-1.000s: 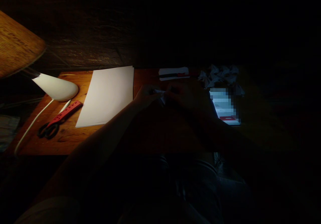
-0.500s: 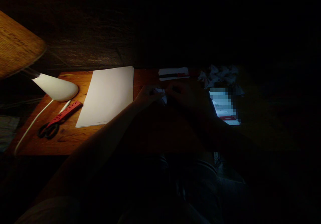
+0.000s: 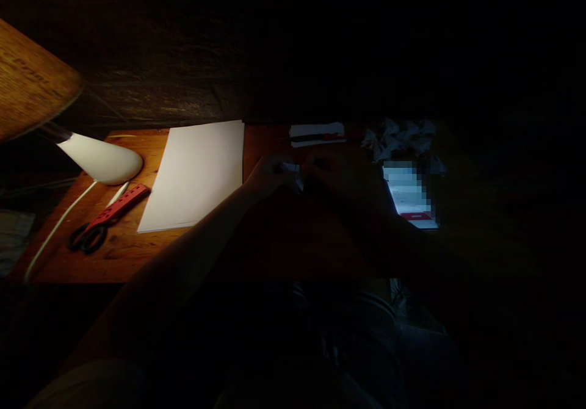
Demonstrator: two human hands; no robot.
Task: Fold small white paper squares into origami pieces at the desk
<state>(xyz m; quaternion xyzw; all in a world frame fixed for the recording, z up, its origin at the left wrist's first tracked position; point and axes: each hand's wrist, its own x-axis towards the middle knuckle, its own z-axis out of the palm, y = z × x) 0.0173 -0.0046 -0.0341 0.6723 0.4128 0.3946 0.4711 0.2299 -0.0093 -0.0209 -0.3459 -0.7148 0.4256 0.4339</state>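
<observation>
Between my two hands is a small piece of folded white paper (image 3: 298,180), mostly covered by fingers. My left hand (image 3: 271,174) is closed on its left side, the fingertips pinching it. From the right, my right hand (image 3: 328,174) closes on the same paper, though this hand lies in deep shadow and its fingers are hard to make out. Just beyond the hands lies a small stack of white paper pieces (image 3: 315,130) with a dark and red slim tool (image 3: 320,137) on top, perhaps a cutter.
Large white sheets (image 3: 196,174) lie left of my hands. A lamp (image 3: 101,160) with a wooden shade (image 3: 36,85) stands at the far left, near scissors in a red cover (image 3: 116,204). Crumpled or folded paper pieces (image 3: 398,137) and a lit phone (image 3: 407,192) are on the right.
The paper between my fingers has shifted slightly and shows less of its surface. Both hands stay in nearly the same place.
</observation>
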